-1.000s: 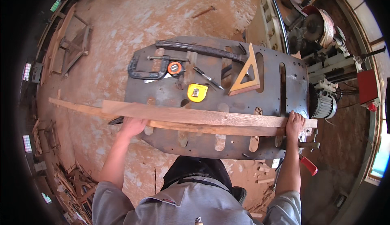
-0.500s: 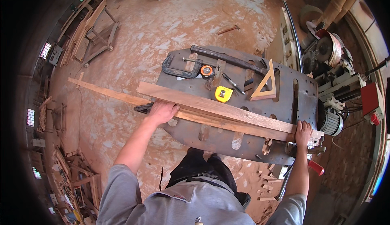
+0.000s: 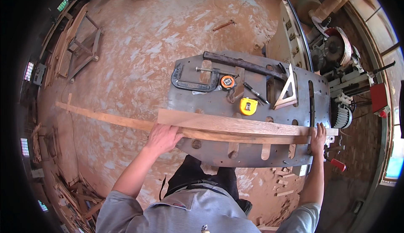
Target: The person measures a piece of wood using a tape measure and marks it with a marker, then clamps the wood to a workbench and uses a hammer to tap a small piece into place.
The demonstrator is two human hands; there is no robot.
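A wooden board (image 3: 235, 124) lies lengthwise across the near half of a dark, slotted metal worktop (image 3: 185, 100), just below the middle of the frame, alongside a narrower wooden strip (image 3: 113, 119) that runs out past the worktop toward the left of the frame. The right hand (image 3: 318, 137) holds the board near its right end, fingers curled over it; the left hand (image 3: 163, 139) touches the wood at the board's left end, fingers close together, though whether they are clenched around it cannot be told. Beyond the board lie a yellow tape measure (image 3: 248, 106), an orange-faced tape measure (image 3: 227, 82), a dark pen (image 3: 255, 92) and, toward the right, a triangular wooden square (image 3: 286, 103). A C-clamp (image 3: 193, 86) rests near the worktop's left edge, with a long dark bar (image 3: 244, 65) along the far side. A red handle (image 3: 338, 165) shows at lower right, below a ribbed motor (image 3: 343, 117) and a red box (image 3: 380, 98). Wood offcuts (image 3: 284, 193) litter the floor (image 3: 168, 31) at lower right; a wheeled wooden rack (image 3: 80, 67) stands at upper left.
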